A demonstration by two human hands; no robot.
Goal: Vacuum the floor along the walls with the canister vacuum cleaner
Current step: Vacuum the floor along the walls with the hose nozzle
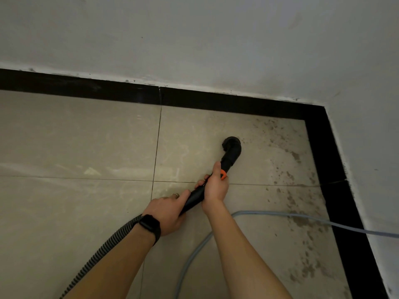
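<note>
Both hands grip the black vacuum wand (201, 196), the right hand (216, 186) nearer the round nozzle (232, 145), the left hand (168, 212) behind by the ribbed hose (103, 247). The wand points up and right toward the dirt-speckled corner floor (280, 147), short of the black skirting (237, 102).

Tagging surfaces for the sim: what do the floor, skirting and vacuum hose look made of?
Floor: glossy beige tile, by grout lines and sheen. Skirting: polished black tile or stone, jointed, reflective. Vacuum hose: likely flexible plastic, ribbed, matte.
</note>
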